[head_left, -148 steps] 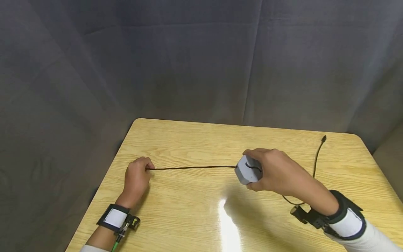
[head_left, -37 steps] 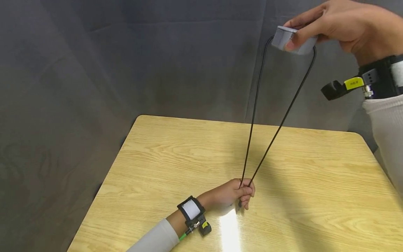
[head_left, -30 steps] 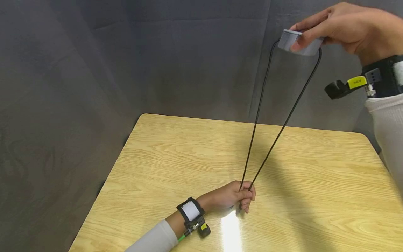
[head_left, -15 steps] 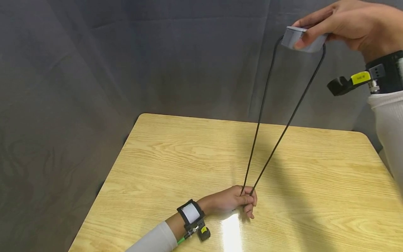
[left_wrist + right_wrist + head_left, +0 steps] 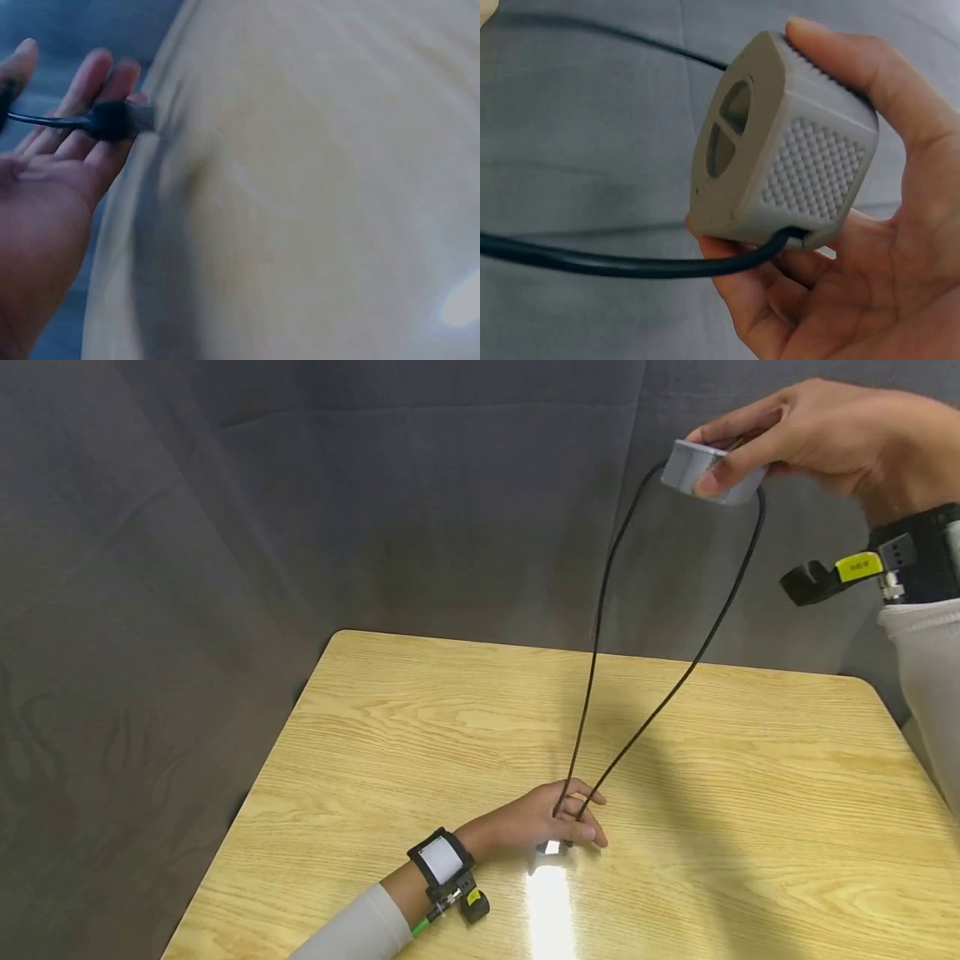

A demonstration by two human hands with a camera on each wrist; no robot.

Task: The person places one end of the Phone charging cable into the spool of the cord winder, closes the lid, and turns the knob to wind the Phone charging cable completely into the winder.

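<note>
Right hand [image 5: 817, 435] gripping grey ribbed plastic block [image 5: 708, 472]; thin black cable [image 5: 600, 627] hanging below it to left hand [image 5: 551, 822], whose grip is lying slack, fingers straight.

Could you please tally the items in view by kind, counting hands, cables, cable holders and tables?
Hands: 2 (left hand, right hand)
Black cable: 1
Grey cable holder: 1
Wooden table: 1
Total: 5

One grey box [image 5: 707, 470]. One black cable [image 5: 600, 610], running down in two strands. One plug [image 5: 120, 118]. Two hands, left [image 5: 551, 822] and right [image 5: 817, 431]. Two wrist bands. One counter [image 5: 750, 827]. One grey curtain behind.
</note>
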